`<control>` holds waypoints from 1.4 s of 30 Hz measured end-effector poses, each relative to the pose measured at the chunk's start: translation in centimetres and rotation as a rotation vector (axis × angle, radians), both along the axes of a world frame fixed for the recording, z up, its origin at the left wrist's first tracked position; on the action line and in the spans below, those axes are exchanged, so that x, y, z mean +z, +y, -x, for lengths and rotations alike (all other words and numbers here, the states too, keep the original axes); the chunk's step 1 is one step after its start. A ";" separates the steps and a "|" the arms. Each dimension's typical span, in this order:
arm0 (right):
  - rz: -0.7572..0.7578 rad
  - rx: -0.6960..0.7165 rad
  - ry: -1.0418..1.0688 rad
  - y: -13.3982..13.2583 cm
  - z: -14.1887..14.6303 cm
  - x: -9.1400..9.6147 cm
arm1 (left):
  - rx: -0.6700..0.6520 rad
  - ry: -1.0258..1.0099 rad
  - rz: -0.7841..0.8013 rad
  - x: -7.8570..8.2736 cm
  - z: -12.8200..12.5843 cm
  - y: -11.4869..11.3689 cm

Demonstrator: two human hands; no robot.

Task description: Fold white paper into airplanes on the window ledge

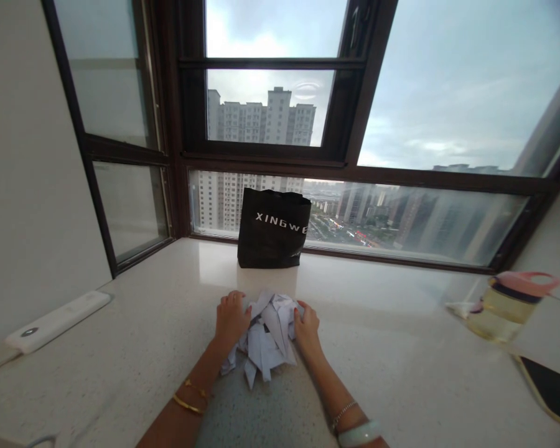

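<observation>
Just in front of the upright, black, white-lettered bag (270, 239) lies a loose heap of creased, angular white paper pieces (276, 330). The left hand (232, 318) and right hand (307, 325) flank it, fingers curved against its edges; I can't tell whether they grip any. Lower pieces are buried, and the bag's lettering runs out of sight. Around the bag spreads a pale speckled surface (392, 354); behind it stand dark brown-framed windows (270, 160).

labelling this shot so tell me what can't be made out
In the head view:
Lower pieces of the paper pile: covered by upper ones.
Inside of the black bag: hidden by its front.
Rest of the dark flat device: cut off by right edge.
Street details: too small.
</observation>
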State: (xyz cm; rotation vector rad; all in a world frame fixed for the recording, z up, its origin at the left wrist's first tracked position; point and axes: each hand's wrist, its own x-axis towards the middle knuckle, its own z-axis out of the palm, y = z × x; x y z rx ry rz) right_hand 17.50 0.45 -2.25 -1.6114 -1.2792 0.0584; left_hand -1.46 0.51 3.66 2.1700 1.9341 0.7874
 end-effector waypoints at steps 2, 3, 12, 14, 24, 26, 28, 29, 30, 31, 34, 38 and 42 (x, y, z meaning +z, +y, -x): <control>0.011 -0.010 -0.007 0.3 -0.3 -0.3 | -0.012 0.063 -0.055 0.3 -0.9 -0.9; 0.015 -0.009 -0.009 0.4 -0.4 -0.4 | -0.038 0.090 -0.059 0.4 -1.4 -1.5; 0.023 0.017 -0.229 0.2 0.1 -1.3 | -0.189 0.291 -0.045 -2.4 -2.4 -8.9; 0.016 0.083 -0.379 -0.1 0.6 -1.9 | -0.129 0.267 0.043 -2.6 -1.6 -8.8; -0.038 0.262 -0.313 -0.9 3.2 -1.1 | -0.098 0.250 0.095 -0.8 -0.1 -3.5; -0.062 0.197 -0.216 -0.7 2.4 -0.4 | -0.161 0.259 -0.002 -1.2 -1.3 -3.7; -0.073 0.137 -0.147 -0.4 1.5 -0.1 | -0.268 0.275 -0.069 -1.6 -2.8 -4.0; -0.069 0.121 -0.115 -0.3 1.0 -0.1 | -0.321 0.283 -0.096 -1.8 -3.6 -4.0; -0.061 0.112 -0.084 -0.2 0.6 -0.2 | -0.361 0.290 -0.119 -1.9 -4.3 -3.9; -0.050 0.111 -0.056 -0.1 0.3 -0.3 | -0.385 0.292 -0.136 -2.0 -4.8 -3.7; -0.014 0.135 -0.011 0.0 -0.1 -0.5 | -0.362 0.283 -0.141 -2.1 -5.5 -2.7; 0.016 0.158 -0.015 -0.1 0.0 -0.5 | -0.293 0.264 -0.120 -2.5 -4.2 -1.2; 0.048 0.149 -0.037 -0.3 0.3 -0.3 | -0.241 0.253 -0.138 -2.8 -0.8 -0.1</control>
